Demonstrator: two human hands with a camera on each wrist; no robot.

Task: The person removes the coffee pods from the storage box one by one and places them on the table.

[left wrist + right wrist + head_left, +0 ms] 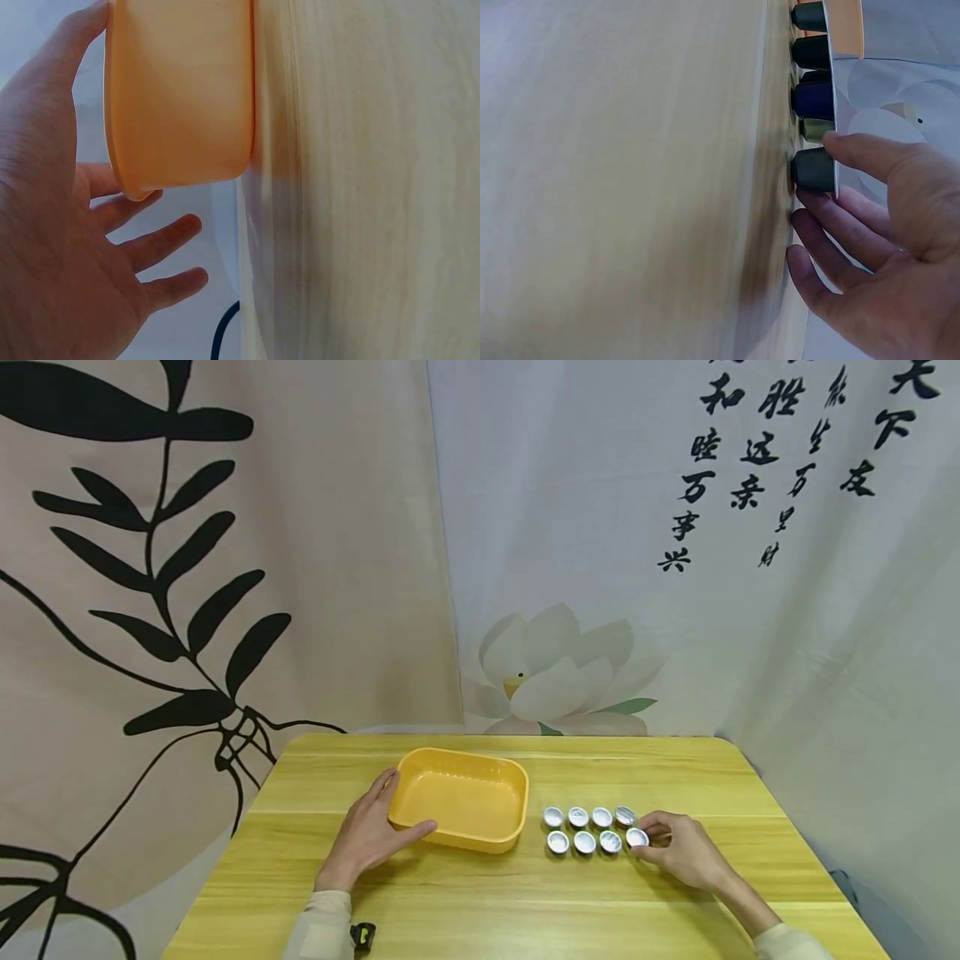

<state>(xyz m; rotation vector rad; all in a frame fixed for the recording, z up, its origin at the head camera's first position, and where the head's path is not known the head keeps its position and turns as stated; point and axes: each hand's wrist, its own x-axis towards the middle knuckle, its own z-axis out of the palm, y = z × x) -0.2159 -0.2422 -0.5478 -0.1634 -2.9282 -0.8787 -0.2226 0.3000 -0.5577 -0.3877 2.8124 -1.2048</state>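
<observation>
Several coffee capsules with silver foil lids stand lid-up in two rows on the table, dark green, blue and light green in the right wrist view. My right hand [686, 850] is at the right end, its thumb and index finger pinching the nearer row's last capsule [814, 169], a dark green one; the other fingers spread loosely. To the left sits a yellow tray [480, 842], with bare inner floor showing. Around its left end, my left hand [369, 837] rests with thumb at the near rim and fingers at the left side, fairly straight and spread, as the left wrist view shows.
The wooden table [480, 910] reaches back to a printed curtain [360, 568] with leaves, a lotus and writing. A small black object [363, 937] lies beside the left sleeve [322, 928]. The capsules stand just right of the tray.
</observation>
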